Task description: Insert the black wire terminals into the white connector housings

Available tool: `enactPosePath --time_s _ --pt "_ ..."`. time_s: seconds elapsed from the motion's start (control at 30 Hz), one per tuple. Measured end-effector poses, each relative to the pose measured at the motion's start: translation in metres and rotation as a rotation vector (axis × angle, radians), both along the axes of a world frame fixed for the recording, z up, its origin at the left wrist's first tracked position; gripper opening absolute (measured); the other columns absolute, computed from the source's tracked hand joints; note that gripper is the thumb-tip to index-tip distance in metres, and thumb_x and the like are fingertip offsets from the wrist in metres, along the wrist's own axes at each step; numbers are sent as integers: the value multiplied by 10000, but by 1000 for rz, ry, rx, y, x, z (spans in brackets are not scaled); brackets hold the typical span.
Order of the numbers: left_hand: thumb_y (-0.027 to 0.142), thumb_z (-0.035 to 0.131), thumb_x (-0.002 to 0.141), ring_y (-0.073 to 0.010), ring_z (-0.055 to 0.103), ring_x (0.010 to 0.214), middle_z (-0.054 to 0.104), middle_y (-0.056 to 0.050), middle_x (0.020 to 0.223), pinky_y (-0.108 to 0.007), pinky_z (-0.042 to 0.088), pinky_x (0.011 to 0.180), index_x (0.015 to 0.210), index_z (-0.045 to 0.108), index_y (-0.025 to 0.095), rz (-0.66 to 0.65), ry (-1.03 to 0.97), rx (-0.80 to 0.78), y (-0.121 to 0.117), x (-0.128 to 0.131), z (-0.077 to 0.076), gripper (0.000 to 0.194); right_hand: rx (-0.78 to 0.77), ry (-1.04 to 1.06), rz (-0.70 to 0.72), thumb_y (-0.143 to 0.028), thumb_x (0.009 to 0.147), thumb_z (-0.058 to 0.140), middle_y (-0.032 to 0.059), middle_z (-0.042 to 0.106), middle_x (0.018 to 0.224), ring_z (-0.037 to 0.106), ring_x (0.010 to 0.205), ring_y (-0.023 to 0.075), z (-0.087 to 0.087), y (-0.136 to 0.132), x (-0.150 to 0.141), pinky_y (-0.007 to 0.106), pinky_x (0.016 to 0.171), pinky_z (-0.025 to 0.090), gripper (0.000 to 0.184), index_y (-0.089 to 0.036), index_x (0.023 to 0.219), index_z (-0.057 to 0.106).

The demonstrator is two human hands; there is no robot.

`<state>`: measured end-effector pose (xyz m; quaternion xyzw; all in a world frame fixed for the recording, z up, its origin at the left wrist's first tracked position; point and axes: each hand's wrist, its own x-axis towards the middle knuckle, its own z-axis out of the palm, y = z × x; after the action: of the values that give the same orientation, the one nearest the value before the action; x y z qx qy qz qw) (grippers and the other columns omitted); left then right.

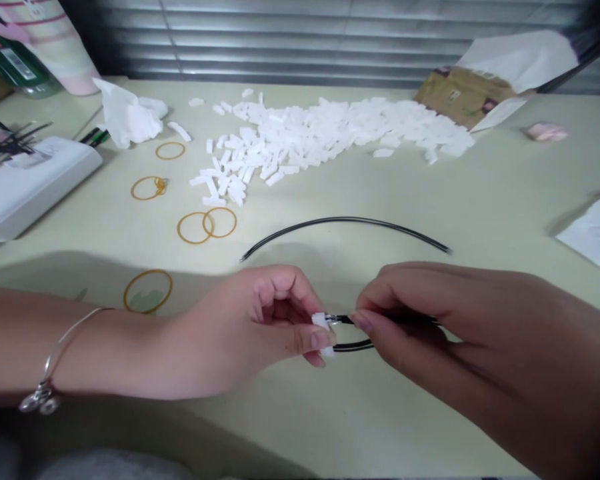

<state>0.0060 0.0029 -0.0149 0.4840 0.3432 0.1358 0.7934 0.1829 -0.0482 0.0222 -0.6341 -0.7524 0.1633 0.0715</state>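
My left hand (280,327) pinches a small white plastic connector housing (322,323) between thumb and fingertips. A black wire (353,347) runs out of the housing's lower part toward the right. My right hand (445,327) is closed on a black wire, gripping it just behind its metal end (334,320). That end meets the upper part of the housing; how far it sits inside cannot be made out. Beyond both hands, a separate black wire (350,219) lies in an arc on the table. The palm of my right hand hides the rest of the held wire.
A wide heap of white connector housings (320,130) spreads across the back, beside a brown tissue pack (460,93). Several yellow rubber bands (148,291) lie at left. A white device (40,180), a crumpled tissue (129,115) and a pastel cup (60,47) stand farther left.
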Motion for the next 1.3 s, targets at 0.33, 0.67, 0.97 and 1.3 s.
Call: enactPosePath --time_s 0.33,0.67,0.97,1.3 --pt "119 601 761 -49 573 617 611 37 619 -155 433 596 714 522 146 2 -5 -7 2 1 1 96 -71 22 -57 -366 843 325 -70 464 476 403 420 94 3 -3 -6 259 416 294 331 -248 594 507" --pt "102 602 757 -37 575 602 611 46 602 -141 430 591 707 518 138 -7 -6 -33 3 0 2 104 22 133 73 -313 815 410 -60 477 433 408 352 71 -4 6 -3 199 323 282 279 -225 570 511" --pt "111 613 754 -50 590 617 622 34 617 -163 444 614 716 529 141 -6 -10 -56 3 0 0 97 -57 42 57 -282 883 366 -50 483 546 419 454 87 7 -1 -7 242 440 298 286 -227 651 524" --pt "97 600 755 -45 577 583 604 45 577 -154 434 585 702 527 135 -4 32 -49 2 1 5 98 -132 90 -1 -221 879 430 -56 464 586 399 508 84 17 -1 -15 252 493 297 217 -199 685 524"
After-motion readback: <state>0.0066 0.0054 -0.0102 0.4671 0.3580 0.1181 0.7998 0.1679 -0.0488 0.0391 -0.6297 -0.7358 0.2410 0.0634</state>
